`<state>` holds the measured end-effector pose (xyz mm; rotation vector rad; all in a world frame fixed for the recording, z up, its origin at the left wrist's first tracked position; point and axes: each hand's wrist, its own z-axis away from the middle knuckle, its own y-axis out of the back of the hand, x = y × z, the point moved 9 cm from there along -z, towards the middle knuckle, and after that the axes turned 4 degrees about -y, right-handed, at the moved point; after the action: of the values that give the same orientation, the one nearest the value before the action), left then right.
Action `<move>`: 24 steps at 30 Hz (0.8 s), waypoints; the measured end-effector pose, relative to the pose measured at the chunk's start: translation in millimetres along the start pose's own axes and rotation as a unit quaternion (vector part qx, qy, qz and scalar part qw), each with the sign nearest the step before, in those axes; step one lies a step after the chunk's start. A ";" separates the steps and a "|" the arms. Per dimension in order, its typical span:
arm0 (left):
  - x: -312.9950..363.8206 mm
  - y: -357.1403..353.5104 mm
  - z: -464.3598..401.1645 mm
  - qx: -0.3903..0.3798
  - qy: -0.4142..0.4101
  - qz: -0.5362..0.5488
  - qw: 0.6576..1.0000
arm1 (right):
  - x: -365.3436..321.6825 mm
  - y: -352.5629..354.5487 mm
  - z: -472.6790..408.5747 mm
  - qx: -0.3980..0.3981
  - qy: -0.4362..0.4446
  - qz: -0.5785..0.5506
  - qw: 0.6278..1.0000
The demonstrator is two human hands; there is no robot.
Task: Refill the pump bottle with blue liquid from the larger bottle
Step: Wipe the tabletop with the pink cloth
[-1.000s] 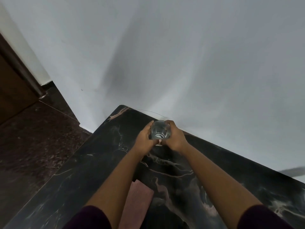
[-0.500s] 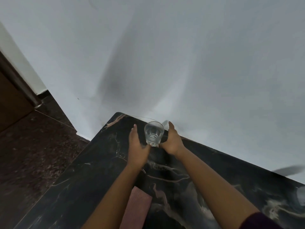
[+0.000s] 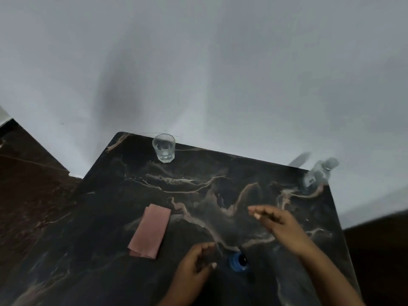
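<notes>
Dark veined marble forms the tabletop (image 3: 114, 221), set against a pale wall. Nearest, a blue-capped bottle (image 3: 238, 262), seen from above and apparently upright, stands between the hands: left hand (image 3: 194, 267) just beside it, loosely curled and holding nothing; right hand (image 3: 280, 226) farther, fingers relaxed, empty. A pink cloth (image 3: 150, 231) lies left. Far right blurs the clear bottle (image 3: 318, 173); far left stands a glass (image 3: 164, 147).

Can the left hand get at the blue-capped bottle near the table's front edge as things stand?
Probably yes. The left hand hovers empty, fingers loosely curled, just beside the blue-capped bottle, with bare table between them. The pink cloth lies off to the other side.
</notes>
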<state>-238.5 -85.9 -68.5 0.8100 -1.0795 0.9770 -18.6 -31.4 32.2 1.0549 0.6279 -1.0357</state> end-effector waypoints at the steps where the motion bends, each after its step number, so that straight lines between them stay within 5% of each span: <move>1: 1.7 -11.5 2.4 -0.021 0.002 -0.015 1.000 | 11.7 -1.8 11.8 -0.001 -0.011 -0.001 1.000; 7: 16.7 -53.6 8.3 -0.064 -0.008 -0.037 0.997 | 61.4 -8.3 59.1 0.141 -0.032 -0.177 0.974; 15: 19.2 -95.5 17.6 -0.113 -0.041 -0.152 0.981 | 72.0 -64.0 59.5 0.096 -0.067 -0.210 0.971; 24: 16.9 -89.1 15.8 -0.151 -0.048 -0.139 0.978 | 92.7 -77.9 68.5 0.114 -0.135 -0.369 0.912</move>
<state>-158.2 -128.6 -53.9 0.7385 -1.1295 0.5265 -54.6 -139.0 -48.4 0.8523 0.7052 -1.9212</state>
